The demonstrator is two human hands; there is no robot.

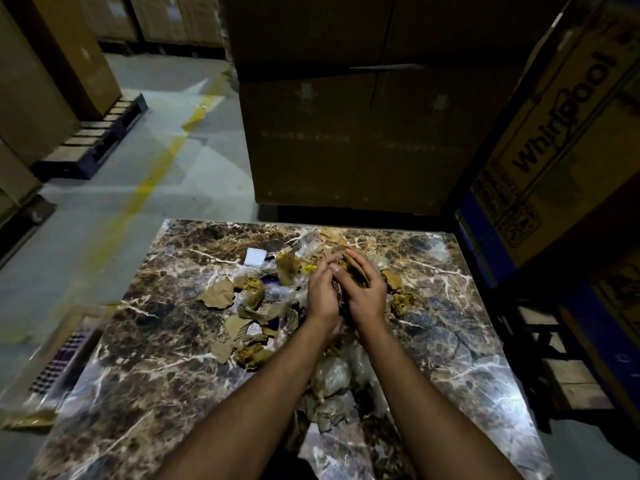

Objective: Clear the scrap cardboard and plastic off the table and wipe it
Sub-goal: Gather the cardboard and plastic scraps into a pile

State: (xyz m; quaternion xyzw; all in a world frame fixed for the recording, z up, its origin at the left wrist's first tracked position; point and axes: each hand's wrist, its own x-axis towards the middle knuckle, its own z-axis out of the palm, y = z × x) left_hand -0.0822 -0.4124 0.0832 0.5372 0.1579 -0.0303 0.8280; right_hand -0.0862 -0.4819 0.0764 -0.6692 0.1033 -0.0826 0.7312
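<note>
scrap cardboard (216, 293) and plastic (330, 374) lying mid-desk (138, 393), heap running from near edge to far edge | left hand (322, 297) and right hand (367, 292) curling together, gripping a wad of scraps (351, 266) above the heap | wad mostly hiding behind fingers; dim light blurring pieces

Marbled bench (145, 393) strewn with scrap.
Torn cardboard (216, 294), crumpled plastic (330, 374) and a white block (255, 256) lie across its middle.

glossy marble-look table (145, 393), torn matt cardboard scraps (216, 294), crinkled clear plastic (330, 375)
</note>
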